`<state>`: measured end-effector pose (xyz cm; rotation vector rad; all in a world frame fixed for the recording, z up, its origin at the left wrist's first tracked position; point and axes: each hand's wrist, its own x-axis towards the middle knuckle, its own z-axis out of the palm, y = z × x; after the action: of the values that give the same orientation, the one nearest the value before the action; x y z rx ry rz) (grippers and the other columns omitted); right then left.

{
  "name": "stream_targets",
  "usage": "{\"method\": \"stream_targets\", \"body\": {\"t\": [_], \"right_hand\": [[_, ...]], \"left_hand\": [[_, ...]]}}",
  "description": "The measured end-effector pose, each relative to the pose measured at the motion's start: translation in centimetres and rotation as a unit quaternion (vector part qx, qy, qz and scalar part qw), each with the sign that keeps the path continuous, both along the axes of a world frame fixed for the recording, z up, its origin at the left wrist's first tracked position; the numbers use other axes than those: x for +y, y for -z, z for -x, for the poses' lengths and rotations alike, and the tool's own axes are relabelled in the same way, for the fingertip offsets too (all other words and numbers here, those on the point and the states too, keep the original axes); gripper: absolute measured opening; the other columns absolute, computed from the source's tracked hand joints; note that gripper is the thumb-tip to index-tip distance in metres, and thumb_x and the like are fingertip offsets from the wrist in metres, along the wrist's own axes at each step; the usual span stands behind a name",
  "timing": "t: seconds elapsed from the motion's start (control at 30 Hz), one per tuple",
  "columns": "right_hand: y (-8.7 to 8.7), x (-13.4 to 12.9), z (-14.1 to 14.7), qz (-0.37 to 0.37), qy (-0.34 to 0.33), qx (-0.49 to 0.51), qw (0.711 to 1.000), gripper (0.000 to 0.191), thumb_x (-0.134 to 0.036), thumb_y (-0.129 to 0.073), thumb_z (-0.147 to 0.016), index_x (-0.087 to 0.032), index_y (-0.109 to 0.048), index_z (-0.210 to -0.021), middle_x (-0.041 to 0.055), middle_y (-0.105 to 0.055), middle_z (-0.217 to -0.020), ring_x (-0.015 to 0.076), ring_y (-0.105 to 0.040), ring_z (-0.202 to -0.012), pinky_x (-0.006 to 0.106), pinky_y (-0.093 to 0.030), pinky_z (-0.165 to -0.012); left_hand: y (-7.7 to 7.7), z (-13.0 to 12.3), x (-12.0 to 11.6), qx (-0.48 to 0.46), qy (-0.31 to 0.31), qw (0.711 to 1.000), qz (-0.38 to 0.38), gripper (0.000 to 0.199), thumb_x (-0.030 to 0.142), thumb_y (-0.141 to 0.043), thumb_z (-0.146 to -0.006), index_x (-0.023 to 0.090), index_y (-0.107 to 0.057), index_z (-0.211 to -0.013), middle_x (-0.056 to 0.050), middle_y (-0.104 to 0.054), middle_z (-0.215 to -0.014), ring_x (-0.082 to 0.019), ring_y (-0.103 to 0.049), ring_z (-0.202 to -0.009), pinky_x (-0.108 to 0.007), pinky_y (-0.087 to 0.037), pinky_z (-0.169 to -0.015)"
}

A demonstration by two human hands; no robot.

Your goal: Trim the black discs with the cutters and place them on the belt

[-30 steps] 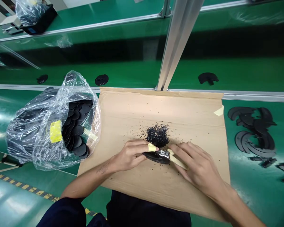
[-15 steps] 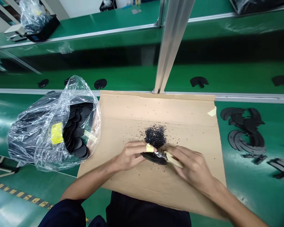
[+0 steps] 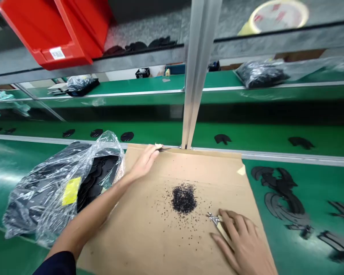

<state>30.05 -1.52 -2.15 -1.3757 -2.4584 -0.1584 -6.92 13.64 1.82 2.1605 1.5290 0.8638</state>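
At the far edge of the cardboard sheet (image 3: pixel 149 236), my left hand (image 3: pixel 145 162) is closed on a thin dark disc (image 3: pixel 164 149), seen nearly edge-on. Pale tape wraps one of its fingertips. My right hand (image 3: pixel 243 240) rests low over the right side of the sheet, fingers closed around small nippers (image 3: pixel 216 220) with pale handles; their metal jaws point up and left. Between the hands lies a heap of tiny black bits (image 3: pixel 184 198), with more scattered around it.
A clear bag (image 3: pixel 51 187) of black discs lies left of the cardboard. Black curved parts (image 3: pixel 286 191) lie on the green table at right. A metal post (image 3: pixel 193 95) rises behind the sheet. Overhead are a red bin (image 3: pixel 60 34) and a tape roll (image 3: pixel 278 17).
My left hand has moved away to the sheet's far edge with the disc. My right hand has drawn apart from it with the nippers. The view has tilted up, showing the upper shelf.
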Motion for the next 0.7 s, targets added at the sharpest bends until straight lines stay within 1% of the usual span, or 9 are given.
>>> {"method": "stream_targets", "body": {"t": [0.1,0.17,0.27,0.33,0.43,0.5,0.57,0.6,0.7], "right_hand": [[-0.5,-1.0,-0.6,0.003,-0.001,0.006,1.000,0.067,-0.064,-0.057,-0.089,-0.017,-0.056,-0.136,0.0184,-0.065,-0.117,0.0354,-0.060,-0.108,0.048,-0.052,-0.084],[-1.4,-1.0,-1.0,0.012,0.004,0.014,1.000,0.060,-0.058,-0.057,-0.091,-0.020,-0.056,-0.136,0.0175,-0.063,-0.124,0.0354,-0.058,-0.115,0.047,-0.053,-0.086],[-3.3,1.4,-1.7,0.030,0.022,0.029,0.999,0.034,-0.038,-0.048,-0.099,-0.023,-0.064,-0.125,0.0147,-0.064,-0.123,0.0303,-0.060,-0.115,0.043,-0.054,-0.088],[-4.6,4.9,-2.2,0.043,0.043,0.022,0.998,0.032,-0.025,-0.040,-0.101,-0.021,-0.068,-0.117,0.0130,-0.067,-0.113,0.0258,-0.063,-0.106,0.038,-0.055,-0.087],[-5.8,12.6,-2.8,0.051,0.067,0.006,0.996,0.034,-0.016,-0.039,-0.100,-0.021,-0.068,-0.115,0.0108,-0.069,-0.109,0.0225,-0.064,-0.102,0.037,-0.055,-0.088],[-6.0,18.2,-3.1,0.063,0.073,-0.008,0.995,0.024,-0.021,-0.048,-0.100,-0.020,-0.066,-0.116,0.0092,-0.067,-0.114,0.0213,-0.063,-0.105,0.038,-0.055,-0.090],[-6.1,22.9,-3.1,0.076,0.070,-0.021,0.994,0.026,-0.034,-0.058,-0.099,-0.019,-0.063,-0.120,0.0085,-0.064,-0.121,0.0196,-0.064,-0.103,0.041,-0.056,-0.090],[-6.1,24.8,-2.9,0.081,0.065,-0.025,0.994,0.027,-0.035,-0.059,-0.099,-0.019,-0.063,-0.120,0.0086,-0.064,-0.122,0.0193,-0.064,-0.103,0.040,-0.056,-0.089],[-6.4,28.1,-2.2,0.088,0.041,-0.025,0.995,0.026,-0.036,-0.060,-0.098,-0.017,-0.064,-0.115,0.0071,-0.066,-0.114,0.0171,-0.066,-0.094,0.037,-0.058,-0.082]], "left_hand": [[0.6,1.4,6.1,0.023,-0.025,0.999,-0.010,0.038,0.033,-0.039,-0.102,0.016,-0.058,-0.130,-0.015,-0.062,-0.122,-0.028,-0.056,-0.120,-0.047,-0.041,-0.111],[1.5,2.0,8.8,0.038,-0.033,0.999,-0.001,0.033,0.032,-0.047,-0.097,0.016,-0.063,-0.122,-0.014,-0.063,-0.114,-0.030,-0.058,-0.114,-0.049,-0.043,-0.108],[2.5,2.7,10.5,0.060,-0.035,0.998,0.008,0.027,0.031,-0.053,-0.092,0.017,-0.066,-0.110,-0.013,-0.065,-0.108,-0.031,-0.060,-0.110,-0.051,-0.047,-0.104],[2.8,3.0,10.3,0.071,-0.035,0.997,0.002,0.028,0.031,-0.051,-0.092,0.016,-0.065,-0.111,-0.014,-0.065,-0.112,-0.032,-0.059,-0.114,-0.053,-0.046,-0.105],[2.3,3.1,7.9,0.087,-0.016,0.996,-0.015,0.032,0.031,-0.046,-0.094,0.017,-0.062,-0.118,-0.014,-0.063,-0.123,-0.032,-0.056,-0.122,-0.054,-0.043,-0.108],[1.6,3.1,4.8,0.099,0.014,0.995,-0.018,0.034,0.032,-0.045,-0.096,0.017,-0.061,-0.122,-0.014,-0.061,-0.129,-0.031,-0.055,-0.125,-0.052,-0.044,-0.109],[0.7,3.3,0.6,0.113,0.041,0.993,-0.014,0.033,0.032,-0.045,-0.097,0.019,-0.061,-0.123,-0.013,-0.061,-0.132,-0.029,-0.055,-0.126,-0.047,-0.045,-0.109],[0.2,3.5,-1.9,0.120,0.054,0.991,-0.007,0.031,0.032,-0.046,-0.098,0.021,-0.061,-0.123,-0.012,-0.061,-0.132,-0.028,-0.056,-0.126,-0.044,-0.045,-0.109],[-1.5,4.4,-9.8,0.129,0.121,0.983,0.046,0.029,0.030,-0.048,-0.100,0.024,-0.061,-0.124,-0.009,-0.064,-0.129,-0.025,-0.059,-0.123,-0.038,-0.048,-0.105]]}}
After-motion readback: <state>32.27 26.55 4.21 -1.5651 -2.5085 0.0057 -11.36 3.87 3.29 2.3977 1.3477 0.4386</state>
